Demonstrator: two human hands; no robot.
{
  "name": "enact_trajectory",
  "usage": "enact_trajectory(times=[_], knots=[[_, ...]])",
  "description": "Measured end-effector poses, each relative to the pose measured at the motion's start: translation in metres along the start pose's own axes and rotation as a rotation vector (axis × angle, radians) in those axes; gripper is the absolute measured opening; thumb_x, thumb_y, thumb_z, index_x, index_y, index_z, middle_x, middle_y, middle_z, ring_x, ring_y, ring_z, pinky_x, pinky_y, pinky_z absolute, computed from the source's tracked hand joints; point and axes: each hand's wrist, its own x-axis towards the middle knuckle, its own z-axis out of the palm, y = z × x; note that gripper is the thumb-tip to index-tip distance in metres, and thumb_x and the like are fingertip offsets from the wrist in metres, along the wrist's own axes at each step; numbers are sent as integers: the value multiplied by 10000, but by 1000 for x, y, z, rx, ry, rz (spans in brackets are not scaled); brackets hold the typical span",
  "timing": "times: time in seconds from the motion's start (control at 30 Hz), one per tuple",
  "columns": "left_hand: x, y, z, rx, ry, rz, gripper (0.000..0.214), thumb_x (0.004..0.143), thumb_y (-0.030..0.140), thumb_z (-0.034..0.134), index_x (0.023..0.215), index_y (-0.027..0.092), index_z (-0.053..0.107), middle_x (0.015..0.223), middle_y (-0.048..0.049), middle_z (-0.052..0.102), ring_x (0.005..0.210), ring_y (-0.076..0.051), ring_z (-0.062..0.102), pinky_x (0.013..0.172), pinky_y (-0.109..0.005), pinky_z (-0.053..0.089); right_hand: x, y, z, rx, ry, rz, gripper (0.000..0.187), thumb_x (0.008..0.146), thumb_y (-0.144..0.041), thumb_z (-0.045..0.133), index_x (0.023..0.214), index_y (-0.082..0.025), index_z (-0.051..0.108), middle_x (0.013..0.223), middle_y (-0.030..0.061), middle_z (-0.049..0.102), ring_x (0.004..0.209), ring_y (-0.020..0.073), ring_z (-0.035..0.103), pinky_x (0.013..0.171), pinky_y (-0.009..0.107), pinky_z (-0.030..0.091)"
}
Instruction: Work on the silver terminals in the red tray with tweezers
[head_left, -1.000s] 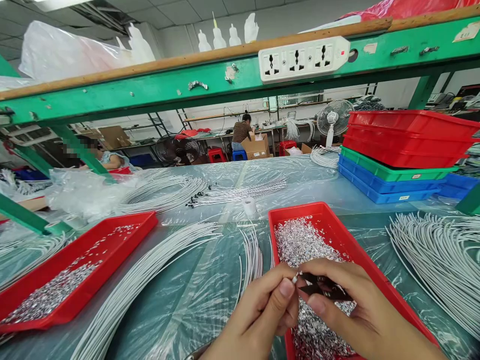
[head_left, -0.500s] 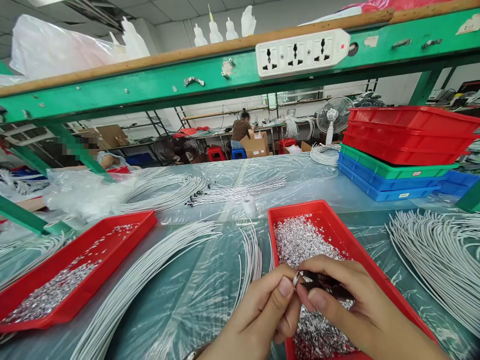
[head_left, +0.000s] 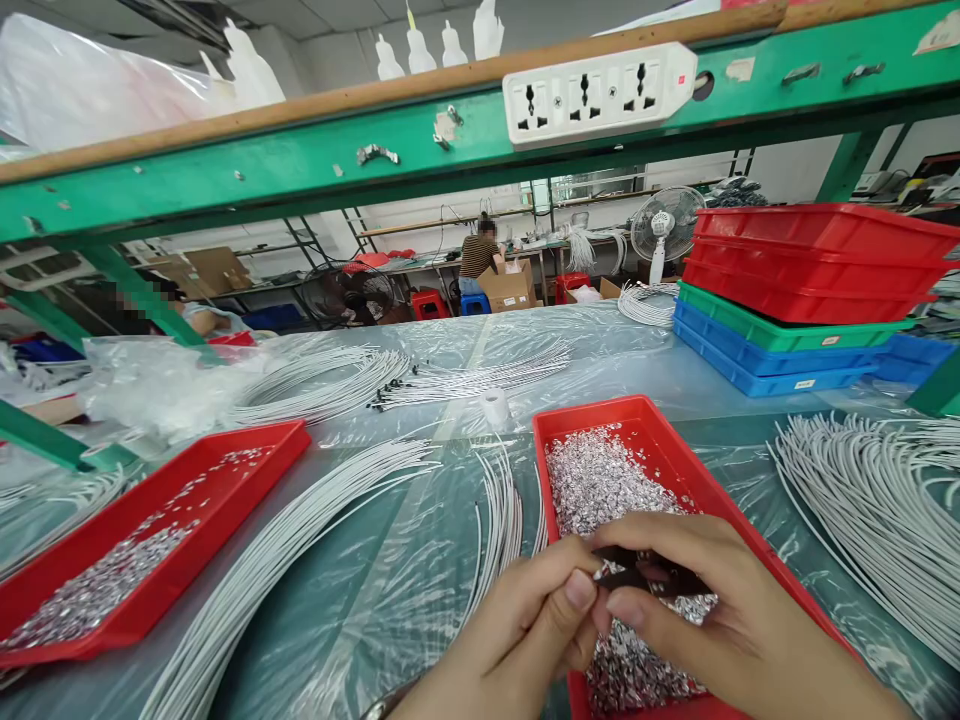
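My left hand [head_left: 540, 620] is closed in a pinch over the red tray [head_left: 637, 408] in front of me. In its fingertips is the end of a white cable [head_left: 598, 574], mostly hidden by the fingers. Curled around dark two-jawed pliers [head_left: 637, 572], my right hand [head_left: 697, 610] is at the left fingertips, with the jaws pointing at the cable end. Small silvery scraps [head_left: 600, 480] fill much of the tray beneath both hands. Just left of the tray lies a short bundle of white cables [head_left: 501, 505].
A long bundle of white cables [head_left: 285, 560] curves across the film-covered table, and another bundle [head_left: 862, 520] lies right. A second red tray [head_left: 255, 480] holds scraps. Stacked bins [head_left: 810, 265] stand back right. A green beam [head_left: 300, 160] with a socket strip [head_left: 600, 95] crosses overhead.
The pliers have closed in on the left fingertips, and the white cable end that showed there is now mostly covered. The view has shifted slightly.
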Motion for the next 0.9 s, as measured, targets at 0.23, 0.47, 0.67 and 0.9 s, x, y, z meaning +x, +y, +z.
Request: enact_trajectory(times=[0.23, 0.47, 0.67, 0.9], knots=[[-2, 6, 1, 54, -20, -7, 454, 929, 600, 416, 788, 174, 481, 586, 56, 303, 517, -89, 231, 495, -246, 164, 1, -5, 0, 67, -25, 13, 281, 865, -225, 654, 1119, -340, 689, 917, -36, 727, 768, 134, 688, 684, 175, 553], [2, 9, -6, 77, -88, 10, 430, 951, 553, 417, 801, 156, 485, 577, 63, 315, 513, -76, 259, 479, -219, 195, 0, -2, -1, 24, -42, 49, 222, 864, -255, 660, 1074, -317, 703, 939, -22, 724, 781, 152, 684, 672, 195, 550], [4, 8, -5, 114, -83, 58, 429, 962, 519, 425, 809, 135, 542, 588, 53, 340, 518, -73, 274, 486, -216, 220, 1, -3, -5, 42, -127, 114, 134, 897, -287, 643, 1012, -313, 706, 865, -29, 715, 697, 139, 661, 611, 202, 527], [8, 3, -4, 197, -52, 166, 466, 962, 531, 409, 836, 138, 625, 604, 27, 406, 530, -80, 336, 487, -206, 268, 3, -7, -3, 40, -103, 153, 92, 896, -339, 643, 911, -280, 713, 829, -18, 714, 667, 146, 650, 607, 218, 517]])
